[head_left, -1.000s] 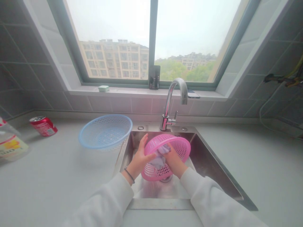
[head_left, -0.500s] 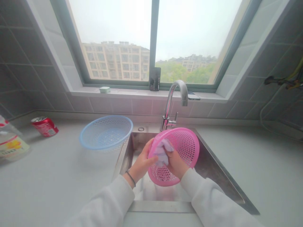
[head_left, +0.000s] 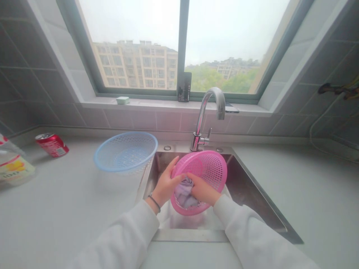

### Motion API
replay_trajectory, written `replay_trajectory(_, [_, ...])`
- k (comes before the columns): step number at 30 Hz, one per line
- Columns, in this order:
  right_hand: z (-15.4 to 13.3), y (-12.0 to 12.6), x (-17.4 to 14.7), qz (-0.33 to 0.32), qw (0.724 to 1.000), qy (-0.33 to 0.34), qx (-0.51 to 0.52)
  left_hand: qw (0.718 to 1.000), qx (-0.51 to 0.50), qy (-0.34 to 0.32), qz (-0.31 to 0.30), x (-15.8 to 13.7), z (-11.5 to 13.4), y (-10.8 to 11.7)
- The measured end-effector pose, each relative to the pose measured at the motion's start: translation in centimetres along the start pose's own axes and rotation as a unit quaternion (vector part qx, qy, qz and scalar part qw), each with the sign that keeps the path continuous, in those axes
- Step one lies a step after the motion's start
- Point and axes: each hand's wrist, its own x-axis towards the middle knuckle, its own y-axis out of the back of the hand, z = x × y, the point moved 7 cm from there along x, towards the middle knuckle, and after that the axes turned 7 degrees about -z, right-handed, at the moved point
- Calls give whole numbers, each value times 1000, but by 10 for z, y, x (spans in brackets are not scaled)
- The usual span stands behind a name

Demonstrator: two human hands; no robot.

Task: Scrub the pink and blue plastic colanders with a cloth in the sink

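Tilted over the sink, a pink perforated plastic basket (head_left: 214, 170) has its open side facing me. My left hand (head_left: 166, 184) grips its left rim, thumb inside and fingers mostly behind the wall. Inside the basket, my right hand (head_left: 202, 188) is closed on a pale lilac cloth (head_left: 185, 196), which hangs down against the inner wall. Both hands are close together near the rim. The cloth's upper part is bunched by the right fingers, and some of those fingers are hidden by it.
The steel sink (head_left: 252, 194) lies below, with a chrome faucet (head_left: 200, 123) behind the basket. To the left are a light blue basket (head_left: 126, 153), a red can (head_left: 52, 144) and a labelled plastic bottle (head_left: 15, 168). A green-white box (head_left: 122, 100) rests on the windowsill.
My right hand has brought the cloth slightly lower and left along the basket's inner wall. The pink basket has shifted a little left, and the camera view has tilted down slightly.
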Motion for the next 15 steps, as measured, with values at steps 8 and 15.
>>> replay_trajectory(8, [-14, 11, 3, 114, 936, 52, 330, 999, -3, -9, -39, 1, 1, -4])
replay_trajectory(15, [-2, -10, -2, -53, 996, -1, -72, 999, 22, -29, -8, -3, 8, 0])
